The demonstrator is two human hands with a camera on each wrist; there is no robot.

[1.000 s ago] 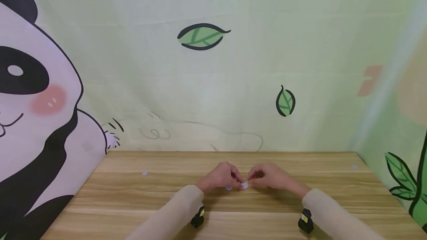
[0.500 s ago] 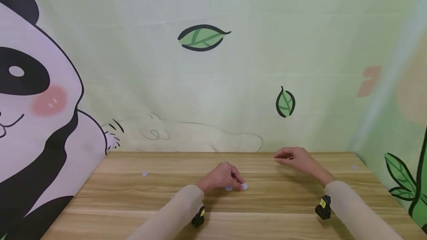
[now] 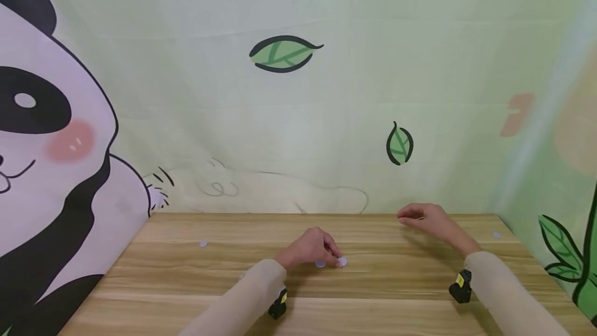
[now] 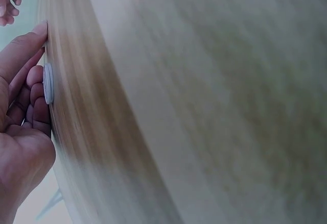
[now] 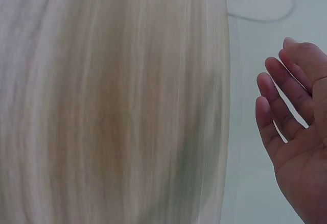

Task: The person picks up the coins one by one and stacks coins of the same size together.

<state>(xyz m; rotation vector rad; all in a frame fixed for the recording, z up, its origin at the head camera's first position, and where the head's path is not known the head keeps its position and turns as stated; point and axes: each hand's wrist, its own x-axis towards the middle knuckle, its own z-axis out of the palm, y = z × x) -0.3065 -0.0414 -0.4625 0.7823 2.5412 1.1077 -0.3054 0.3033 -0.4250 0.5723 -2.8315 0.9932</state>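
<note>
In the head view my left hand (image 3: 310,247) is low over the middle of the table, thumb and index fingertips at the edge of a small round white disc (image 3: 342,261); they appear to pinch it. A second white disc (image 3: 320,264) lies under that hand, partly hidden. The left wrist view shows a white disc (image 4: 48,83) edge-on by the curled fingers, flat against the wood. My right hand (image 3: 426,218) is raised near the table's far edge. Its fingers (image 5: 271,117) are loosely bent, apart from one another, with nothing seen between them.
One more white disc (image 3: 203,244) lies on the left of the wooden table (image 3: 373,310), and another disc (image 3: 496,235) near its far right corner. Behind the table hangs a pale green cloth (image 3: 345,92) printed with a panda and leaves.
My right hand has left the disc at the left fingertips and moved away, to the right and up toward the far edge. The left hand and the discs have stayed in place.
</note>
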